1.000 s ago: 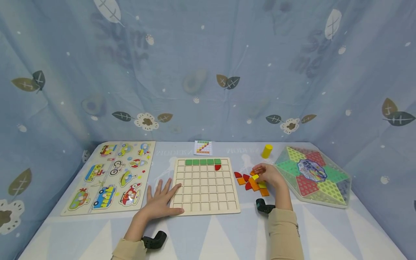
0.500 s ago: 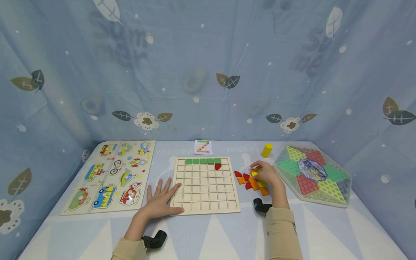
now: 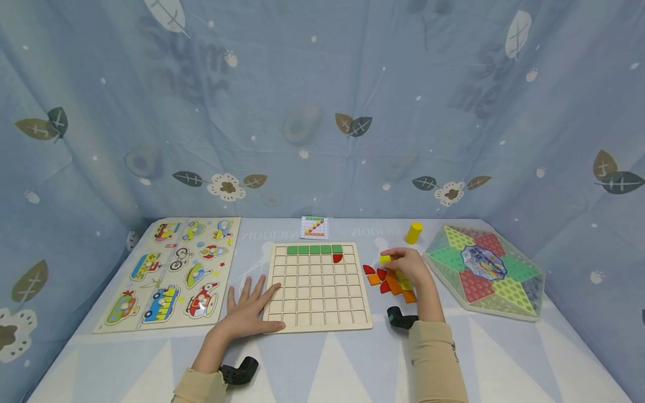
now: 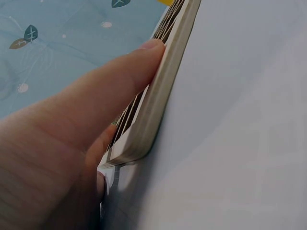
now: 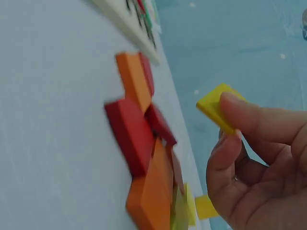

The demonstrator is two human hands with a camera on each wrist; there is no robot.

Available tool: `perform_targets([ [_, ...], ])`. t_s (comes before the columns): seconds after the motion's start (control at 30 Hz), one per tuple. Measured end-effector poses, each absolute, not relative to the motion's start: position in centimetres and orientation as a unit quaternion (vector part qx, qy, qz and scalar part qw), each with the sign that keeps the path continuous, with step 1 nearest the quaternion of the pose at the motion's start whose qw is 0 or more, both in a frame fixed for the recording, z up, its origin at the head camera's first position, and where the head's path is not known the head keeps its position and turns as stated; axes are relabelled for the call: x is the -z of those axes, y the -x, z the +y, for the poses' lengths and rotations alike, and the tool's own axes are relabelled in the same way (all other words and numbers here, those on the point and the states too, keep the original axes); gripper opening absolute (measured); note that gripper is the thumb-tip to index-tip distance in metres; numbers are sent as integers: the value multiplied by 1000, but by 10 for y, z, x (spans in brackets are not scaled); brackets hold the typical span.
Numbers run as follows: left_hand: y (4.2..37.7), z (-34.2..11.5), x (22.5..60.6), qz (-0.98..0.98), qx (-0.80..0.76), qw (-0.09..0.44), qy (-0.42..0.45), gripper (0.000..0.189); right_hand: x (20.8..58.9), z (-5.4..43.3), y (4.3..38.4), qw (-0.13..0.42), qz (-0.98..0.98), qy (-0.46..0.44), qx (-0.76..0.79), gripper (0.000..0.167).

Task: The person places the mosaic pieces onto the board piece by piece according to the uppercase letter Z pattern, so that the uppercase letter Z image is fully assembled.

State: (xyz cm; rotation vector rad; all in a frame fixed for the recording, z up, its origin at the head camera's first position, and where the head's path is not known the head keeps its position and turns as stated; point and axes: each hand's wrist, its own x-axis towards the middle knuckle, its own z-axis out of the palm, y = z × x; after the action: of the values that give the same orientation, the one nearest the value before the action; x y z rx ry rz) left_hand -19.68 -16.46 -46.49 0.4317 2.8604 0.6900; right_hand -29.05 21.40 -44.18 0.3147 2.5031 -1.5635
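Observation:
My left hand lies with fingers spread over the left edge of a wooden grid board. In the left wrist view its thumb touches the board's edge. Green square tiles sit in the board's top row, with a red quarter-round tile below the right end. My right hand pinches a yellow tile between thumb and fingertips, held above the loose pile. That pile has orange tiles, red tiles and yellow ones, partly hidden under the hand.
A small pattern card stands behind the board. At left lies a vehicle picture puzzle. A yellow cylinder and a hexagonal game box are at right. A patterned curtain hangs behind.
My right hand has come up from the pile with a yellow tile and shifted slightly left. My left hand has stayed put on the board.

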Motion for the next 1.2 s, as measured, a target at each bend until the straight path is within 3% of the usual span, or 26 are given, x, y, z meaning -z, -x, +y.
perform_targets([
  [0.33,197,-167,464,958,-236,89,-139,94,437,175,297,105,783,-103,605,27],
  [0.6,197,-167,463,956,-240,88,-143,94,434,137,310,111,794,-20,597,24],
  [0.97,197,-166,464,955,-241,91,-144,93,442,99,327,106,855,31,508,15],
  [1.2,197,-165,464,956,-239,90,-143,93,443,91,326,61,908,53,411,5],
])
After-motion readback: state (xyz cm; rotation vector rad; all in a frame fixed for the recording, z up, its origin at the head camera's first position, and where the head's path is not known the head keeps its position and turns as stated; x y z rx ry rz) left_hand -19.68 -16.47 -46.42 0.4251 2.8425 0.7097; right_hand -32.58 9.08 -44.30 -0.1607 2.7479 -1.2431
